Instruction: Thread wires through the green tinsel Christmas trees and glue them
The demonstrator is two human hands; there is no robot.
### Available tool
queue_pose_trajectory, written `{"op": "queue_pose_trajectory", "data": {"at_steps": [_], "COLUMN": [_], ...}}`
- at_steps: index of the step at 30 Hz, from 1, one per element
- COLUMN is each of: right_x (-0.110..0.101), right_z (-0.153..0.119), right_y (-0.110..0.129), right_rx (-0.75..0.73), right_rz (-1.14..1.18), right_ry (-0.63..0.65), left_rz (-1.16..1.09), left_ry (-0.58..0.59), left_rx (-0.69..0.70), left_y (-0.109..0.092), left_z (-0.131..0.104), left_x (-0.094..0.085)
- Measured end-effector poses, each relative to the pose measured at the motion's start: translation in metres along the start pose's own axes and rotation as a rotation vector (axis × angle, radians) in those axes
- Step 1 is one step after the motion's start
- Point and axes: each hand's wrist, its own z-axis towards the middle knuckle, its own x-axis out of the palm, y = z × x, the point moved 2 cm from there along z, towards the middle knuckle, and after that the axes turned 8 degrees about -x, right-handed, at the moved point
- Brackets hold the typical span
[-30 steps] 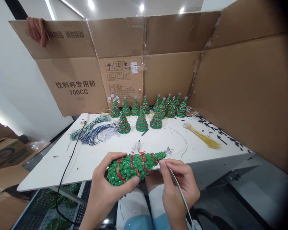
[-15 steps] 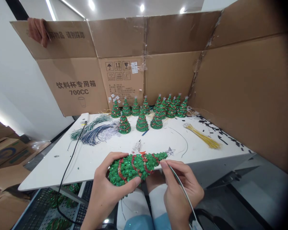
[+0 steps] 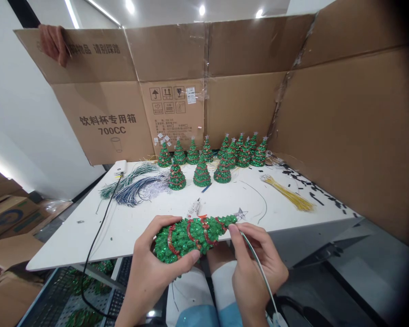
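Note:
A small green Christmas tree (image 3: 187, 237) with red garland lies on its side in my left hand (image 3: 157, 259), over the table's front edge. My fingers and thumb wrap round its wide end. At its narrow tip, pointing right, sits a silver star (image 3: 240, 214). My right hand (image 3: 255, 261) pinches a thin green-white wire (image 3: 257, 259) close below the tip, its length running down past my palm. Whether the wire's end touches the tree is hidden by my fingertips. Just behind the tree lies a small white glue tube (image 3: 194, 209) with a dark pointed nozzle.
Several finished-looking trees (image 3: 202, 172) stand at the back of the white table (image 3: 68, 236). Green and blue wire bundles (image 3: 132, 190) lie left, a yellow wire bundle (image 3: 289, 194) right. A black cable (image 3: 102, 227) hangs over the left edge. Cardboard walls (image 3: 241, 100) enclose the back; another person's hand (image 3: 53, 44) grips one.
My right hand has shifted very slightly up and left near the tree's tip, with the wire still pinched. The tree and my left hand have stayed almost in place.

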Motion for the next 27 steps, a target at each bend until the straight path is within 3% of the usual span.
{"op": "queue_pose_trajectory", "data": {"at_steps": [16,27], "right_x": [0.0005,-0.0011], "right_z": [-0.0059,-0.006], "right_y": [0.002,-0.0023], "right_rx": [0.097,0.03], "right_rz": [0.047,0.032], "right_ry": [0.009,0.022], "left_rz": [0.039,0.019], "left_ry": [-0.004,-0.012], "left_rx": [0.005,-0.016], "left_y": [0.0071,0.0026], "left_z": [0.0033,0.0019], "left_x": [-0.0071,-0.0053]}}
